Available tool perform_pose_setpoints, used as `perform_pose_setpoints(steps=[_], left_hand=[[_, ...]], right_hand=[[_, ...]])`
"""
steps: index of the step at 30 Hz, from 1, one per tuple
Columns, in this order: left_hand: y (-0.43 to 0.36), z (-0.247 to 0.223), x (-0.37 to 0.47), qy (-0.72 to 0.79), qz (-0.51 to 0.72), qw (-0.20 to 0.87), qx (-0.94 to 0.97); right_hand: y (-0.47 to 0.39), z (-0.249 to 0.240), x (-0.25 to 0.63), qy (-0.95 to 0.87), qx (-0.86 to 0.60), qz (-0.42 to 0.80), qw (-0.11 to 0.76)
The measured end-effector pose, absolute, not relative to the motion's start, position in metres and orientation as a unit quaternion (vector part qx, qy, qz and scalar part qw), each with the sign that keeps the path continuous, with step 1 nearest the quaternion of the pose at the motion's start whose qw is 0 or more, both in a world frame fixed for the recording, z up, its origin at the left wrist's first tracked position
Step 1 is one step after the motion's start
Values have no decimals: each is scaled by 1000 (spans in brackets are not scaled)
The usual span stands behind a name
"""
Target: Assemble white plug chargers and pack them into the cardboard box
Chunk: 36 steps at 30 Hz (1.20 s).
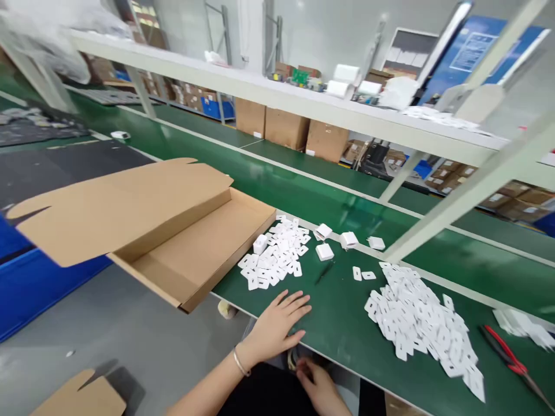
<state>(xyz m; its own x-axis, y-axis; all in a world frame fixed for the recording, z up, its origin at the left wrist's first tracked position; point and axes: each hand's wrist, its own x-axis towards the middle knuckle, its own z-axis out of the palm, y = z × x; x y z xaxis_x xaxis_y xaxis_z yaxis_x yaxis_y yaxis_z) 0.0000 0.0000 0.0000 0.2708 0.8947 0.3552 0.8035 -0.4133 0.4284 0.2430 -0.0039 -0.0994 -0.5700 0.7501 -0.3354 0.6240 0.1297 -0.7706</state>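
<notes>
so, starting at my left, one cut piece of brown cardboard (82, 398) sits low over the smooth grey floor (173, 341), and above it one shallow cardboard box (199, 242) juts past the bench edge, its single broad lid (125, 202) laid back, slotted and rounded at the corners. one thin, shiny bracelet (241, 363) rings my left wrist. just right of the box, one white block (260, 244) with softened edges rests against the smaller heap of white plates (277, 257); these are thin, flat, rounded rectangles with a slot in each, overlapping too much for me to count. my left hand (273, 326) lies palm down at the near edge of the smooth green bench (338, 312), just below that heap, fingers spread and grasping nothing. my right hand (318, 387) is below the edge near my lap, fingers bent; i can't tell whether it grips anything. beyond, four white boxy pieces (324, 252) sit apart from each other, with one slim dark tool (324, 271) lying near them. farther right come two loose plates (368, 275), then the larger heap of plates (420, 323), again past counting, and lastly one pair of pliers (511, 358), red and black handles, metal jaws.
</notes>
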Motion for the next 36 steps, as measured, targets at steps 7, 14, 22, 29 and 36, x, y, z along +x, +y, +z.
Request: perform_pose_setpoints(steps=[7, 14, 22, 29, 36], left_hand=[[60, 23, 7, 580, 298, 76, 754], [177, 47, 12, 655, 227, 42, 720], [193, 23, 5, 603, 218, 83, 763], [161, 18, -18, 559, 241, 123, 784], [219, 36, -14, 678, 286, 19, 676]], right_hand=[[-16, 2, 300, -666, -418, 601, 142], [84, 97, 295, -758, -522, 304, 247], [188, 65, 256, -783, -618, 6, 66], [208, 37, 245, -776, -626, -15, 76], [204, 33, 253, -796, -598, 15, 95]])
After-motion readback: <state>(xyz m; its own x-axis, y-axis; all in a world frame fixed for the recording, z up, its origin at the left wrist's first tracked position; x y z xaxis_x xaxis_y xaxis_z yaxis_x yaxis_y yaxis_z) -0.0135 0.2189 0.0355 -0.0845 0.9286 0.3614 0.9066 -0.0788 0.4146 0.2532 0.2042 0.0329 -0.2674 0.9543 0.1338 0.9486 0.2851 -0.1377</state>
